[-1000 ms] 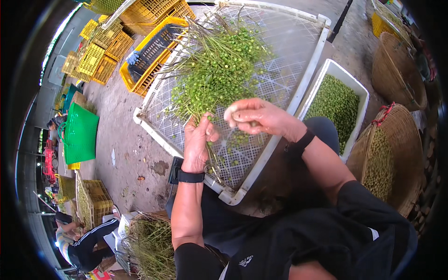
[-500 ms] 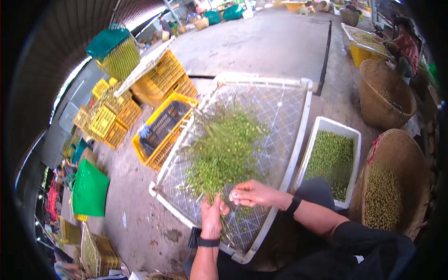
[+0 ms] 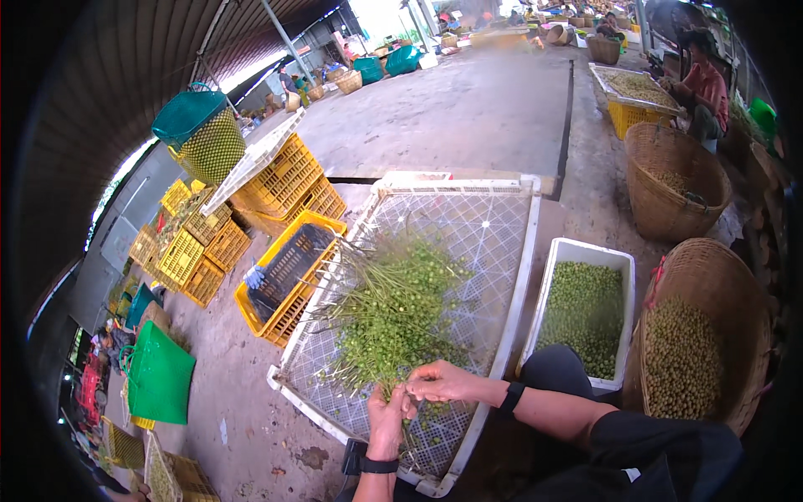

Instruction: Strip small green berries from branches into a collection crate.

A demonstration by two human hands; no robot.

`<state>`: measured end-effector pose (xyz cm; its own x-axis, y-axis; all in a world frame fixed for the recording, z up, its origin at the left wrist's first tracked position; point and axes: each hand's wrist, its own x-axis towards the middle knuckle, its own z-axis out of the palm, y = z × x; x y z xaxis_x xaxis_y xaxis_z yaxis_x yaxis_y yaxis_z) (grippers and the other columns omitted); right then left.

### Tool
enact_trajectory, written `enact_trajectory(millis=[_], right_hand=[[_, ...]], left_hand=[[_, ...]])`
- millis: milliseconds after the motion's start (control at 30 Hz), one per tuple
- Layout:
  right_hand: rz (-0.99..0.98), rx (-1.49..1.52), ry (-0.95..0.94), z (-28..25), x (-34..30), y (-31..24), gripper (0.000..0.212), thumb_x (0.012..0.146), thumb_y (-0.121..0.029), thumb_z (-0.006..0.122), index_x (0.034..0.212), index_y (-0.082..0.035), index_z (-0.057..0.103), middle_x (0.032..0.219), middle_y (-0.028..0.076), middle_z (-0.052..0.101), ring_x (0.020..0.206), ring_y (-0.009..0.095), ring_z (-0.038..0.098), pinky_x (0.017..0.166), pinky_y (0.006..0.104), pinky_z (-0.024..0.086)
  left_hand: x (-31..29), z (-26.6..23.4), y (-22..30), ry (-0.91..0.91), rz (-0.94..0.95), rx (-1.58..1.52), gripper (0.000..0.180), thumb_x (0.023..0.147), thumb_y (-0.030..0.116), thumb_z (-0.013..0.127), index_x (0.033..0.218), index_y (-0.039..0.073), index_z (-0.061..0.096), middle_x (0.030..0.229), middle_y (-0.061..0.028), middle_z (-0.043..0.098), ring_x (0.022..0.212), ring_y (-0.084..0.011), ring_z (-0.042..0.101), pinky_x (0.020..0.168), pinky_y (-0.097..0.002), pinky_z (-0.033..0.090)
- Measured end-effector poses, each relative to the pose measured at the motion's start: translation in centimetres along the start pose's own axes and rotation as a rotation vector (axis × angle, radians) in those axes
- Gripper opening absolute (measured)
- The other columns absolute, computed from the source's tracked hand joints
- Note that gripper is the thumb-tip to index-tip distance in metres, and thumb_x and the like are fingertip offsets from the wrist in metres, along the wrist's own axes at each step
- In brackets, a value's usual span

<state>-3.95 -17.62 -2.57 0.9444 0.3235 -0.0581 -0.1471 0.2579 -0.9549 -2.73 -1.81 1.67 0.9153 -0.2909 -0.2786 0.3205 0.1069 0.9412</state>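
The left hand (image 3: 386, 420) grips a bunch of fruited green stems (image 3: 397, 305) by its near end, probably to keep it together, above the near end of the white mesh tray (image 3: 493, 226). The right hand (image 3: 441, 383) curls in beside it; whether its fingertips pinch anything, I cannot tell. Beyond the tray's right edge, a white box (image 3: 585, 249) of green fruits (image 3: 588, 293) stands, seemingly for easy reach

Matt plastic lattice tray (image 3: 481, 293)
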Motion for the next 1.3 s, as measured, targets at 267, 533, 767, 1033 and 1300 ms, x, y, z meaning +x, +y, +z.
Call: enact_trajectory(millis=[267,533,767,1033,1300], right_hand=[[0.084,0.185,-0.102,-0.1,0.1,0.1,0.018,0.092,-0.021,0.054,0.091,-0.002,0.056,0.065,-0.004,0.044,0.05,0.003,0.033,0.043,0.0201,0.023],[0.095,0.522,-0.183,-0.2,0.3,1.0,0.009,0.092,-0.012,0.05,0.094,-0.004,0.054,0.062,-0.004,0.04,0.049,0.005,0.029,0.043,0.0207,0.02],[0.116,0.73,-0.188,-0.7,-0.4,0.7,0.009,0.091,-0.01,0.049,0.096,-0.004,0.054,0.082,0.002,0.049,0.064,0.008,0.043,0.049,0.0206,0.03],[-0.268,-0.237,0.032,-2.0,0.4,1.6,0.016,0.087,-0.017,0.058,0.097,-0.004,0.059,0.082,0.003,0.054,0.07,0.012,0.051,0.059,0.0238,0.041],[0.139,0.165,-0.047,1.7,0.3,0.9,0.021,0.088,-0.021,0.058,0.093,-0.001,0.063,0.07,0.001,0.053,0.052,0.004,0.043,0.041,0.0198,0.029]], left_hand=[[-0.2,-0.1,0.7,-0.053,0.019,0.07,0.01,0.09,0.008,0.056,0.091,0.004,0.046,0.06,0.0004,0.045,0.047,-0.0085,0.04,0.042,-0.0235,0.034],[-0.5,0.1,0.8,-0.075,0.001,-0.058,0.013,0.091,0.016,0.056,0.084,0.007,0.049,0.055,0.0026,0.04,0.046,-0.0077,0.035,0.043,-0.0237,0.029],[0.3,-1.3,-0.5,-0.082,-0.053,-0.159,0.014,0.092,0.018,0.053,0.084,0.007,0.049,0.056,0.0015,0.041,0.046,-0.0088,0.036,0.044,-0.0244,0.03],[4.8,-3.5,-1.9,-0.076,0.02,-0.441,0.019,0.094,0.022,0.048,0.09,0.005,0.054,0.085,-0.0091,0.062,0.092,-0.0228,0.061,0.084,-0.0358,0.049],[3.8,-3.4,-1.0,-0.102,-0.014,-0.553,0.012,0.092,0.014,0.051,0.091,0.002,0.054,0.092,-0.015,0.064,0.112,-0.0304,0.054,0.096,-0.039,0.046]])
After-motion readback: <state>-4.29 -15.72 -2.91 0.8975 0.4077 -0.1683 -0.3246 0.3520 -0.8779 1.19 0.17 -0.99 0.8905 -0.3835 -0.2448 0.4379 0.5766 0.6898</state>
